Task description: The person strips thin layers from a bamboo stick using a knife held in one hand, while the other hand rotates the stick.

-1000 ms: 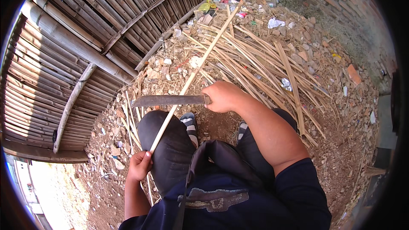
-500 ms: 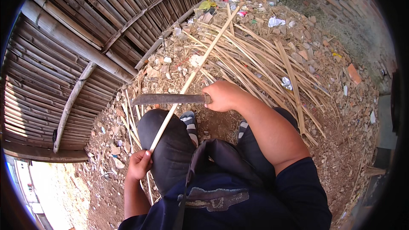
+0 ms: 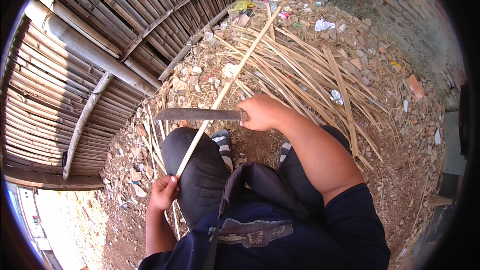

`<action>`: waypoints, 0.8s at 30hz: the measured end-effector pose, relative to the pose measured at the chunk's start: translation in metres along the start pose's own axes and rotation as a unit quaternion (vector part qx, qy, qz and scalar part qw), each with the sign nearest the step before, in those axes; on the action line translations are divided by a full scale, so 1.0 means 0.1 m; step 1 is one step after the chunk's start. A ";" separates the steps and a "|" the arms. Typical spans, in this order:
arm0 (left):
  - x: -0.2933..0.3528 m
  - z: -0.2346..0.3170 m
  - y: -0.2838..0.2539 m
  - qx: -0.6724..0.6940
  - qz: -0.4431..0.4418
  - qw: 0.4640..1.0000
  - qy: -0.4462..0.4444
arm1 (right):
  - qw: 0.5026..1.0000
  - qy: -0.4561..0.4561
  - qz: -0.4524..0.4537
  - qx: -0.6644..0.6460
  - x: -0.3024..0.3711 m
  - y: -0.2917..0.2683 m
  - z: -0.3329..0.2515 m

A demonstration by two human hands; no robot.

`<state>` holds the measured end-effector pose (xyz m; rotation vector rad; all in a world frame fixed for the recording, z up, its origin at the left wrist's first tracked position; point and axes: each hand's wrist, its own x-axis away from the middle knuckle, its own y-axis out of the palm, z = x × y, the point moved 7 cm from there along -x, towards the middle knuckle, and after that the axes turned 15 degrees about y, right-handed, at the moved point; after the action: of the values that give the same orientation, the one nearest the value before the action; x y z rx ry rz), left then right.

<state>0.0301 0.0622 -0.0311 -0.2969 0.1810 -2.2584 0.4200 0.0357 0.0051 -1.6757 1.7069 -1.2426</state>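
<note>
A long pale bamboo strip slants from beside my left knee up to the far rubble. My left hand is closed around its near end, thumb on top. In my right hand, the fingers wrap round the handle of a machete, whose dark blade points left. The blade lies across the strip, just beyond my left knee. Most of the handle is hidden inside my fist.
A heap of split bamboo strips covers the ground ahead and to the right. Thin slivers lie by my left knee. A bamboo wall stands on the left, a brick wall at the far right. Rubble and litter are scattered around.
Sunlight has spread over more of the bamboo wall on the left. My hands, the machete and the strip stay almost in the same place.
</note>
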 end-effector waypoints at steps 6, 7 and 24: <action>0.01 0.02 0.01 -0.007 0.003 1.000 0.005 | 0.998 -0.012 -0.021 -0.053 -0.01 0.10 -0.04; 0.01 0.03 0.02 -0.010 0.005 1.000 0.009 | 0.996 -0.007 -0.050 -0.076 -0.01 0.13 -0.06; 0.03 0.05 0.06 -0.051 0.039 0.997 0.040 | 0.997 0.025 -0.052 0.043 0.16 -0.01 -0.32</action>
<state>0.0335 0.0558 -0.0266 -0.2488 0.3448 -2.1882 0.3916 0.0295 0.0259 -1.7155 1.5893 -1.3966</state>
